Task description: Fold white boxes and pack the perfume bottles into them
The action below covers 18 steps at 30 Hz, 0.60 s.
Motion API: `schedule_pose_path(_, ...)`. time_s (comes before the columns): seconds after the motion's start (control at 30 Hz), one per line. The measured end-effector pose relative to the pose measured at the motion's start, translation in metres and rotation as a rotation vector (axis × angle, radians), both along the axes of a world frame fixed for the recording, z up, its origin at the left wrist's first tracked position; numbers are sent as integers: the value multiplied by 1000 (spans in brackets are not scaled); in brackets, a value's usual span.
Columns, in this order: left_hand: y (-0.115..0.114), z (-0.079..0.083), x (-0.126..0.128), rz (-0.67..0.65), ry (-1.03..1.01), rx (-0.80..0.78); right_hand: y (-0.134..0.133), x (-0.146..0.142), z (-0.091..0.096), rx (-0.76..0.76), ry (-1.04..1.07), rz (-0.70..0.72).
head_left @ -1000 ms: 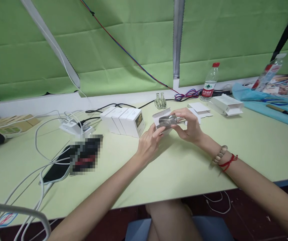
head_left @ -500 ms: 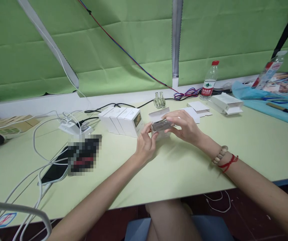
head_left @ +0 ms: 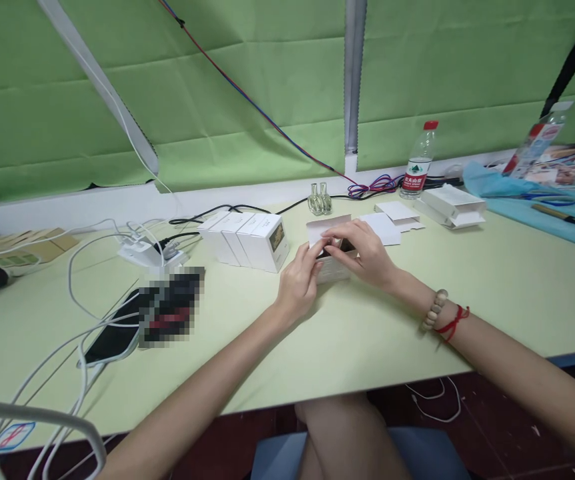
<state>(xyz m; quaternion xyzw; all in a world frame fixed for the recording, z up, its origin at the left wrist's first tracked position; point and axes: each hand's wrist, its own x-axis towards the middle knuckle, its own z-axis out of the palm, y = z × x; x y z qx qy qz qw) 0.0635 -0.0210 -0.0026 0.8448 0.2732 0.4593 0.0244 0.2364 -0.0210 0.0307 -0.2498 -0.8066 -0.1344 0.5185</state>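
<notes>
An opened white carton [head_left: 335, 270] stands in front of me with its flap [head_left: 330, 225] raised at the back. Something dark [head_left: 346, 245] shows inside its mouth; its kind is hidden by my fingers. My left hand [head_left: 297, 280] is closed round the carton's left side, fingertips at the rim. Over the opening, my right hand [head_left: 365, 253] has its thumb and fingers bent together at the dark contents. What they pinch cannot be made out. Closed white boxes [head_left: 252, 240] stand in a row left of my hands.
Small clear glass bottles [head_left: 319, 199] stand behind the carton. Opened white boxes [head_left: 452, 207] and a red-capped water bottle [head_left: 416, 163] are at the back right. A phone [head_left: 110, 337], white cables and a power strip [head_left: 142, 252] occupy the left side.
The dark, shiny object held between both hands above the carton has gone down into its opening. My left hand has shifted right onto the carton, and the right hand's fingers have drawn inward.
</notes>
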Motion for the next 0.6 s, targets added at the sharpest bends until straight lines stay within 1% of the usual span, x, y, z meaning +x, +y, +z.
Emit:
schedule_pose_path(0.13,1,0,0,38,14,-1,1,-4,-2,33,-31,-82)
schedule_pose_path(0.33,3,4,0,22,-1,-54,3,-3,-3,97,-87,-151)
schedule_pose_path(0.5,4,4,-1,24,3,-62,3,-6,-5,90,-92,-170)
schedule_pose_path(0.6,3,5,-2,30,30,-80,4,-6,-8,95,-39,-170)
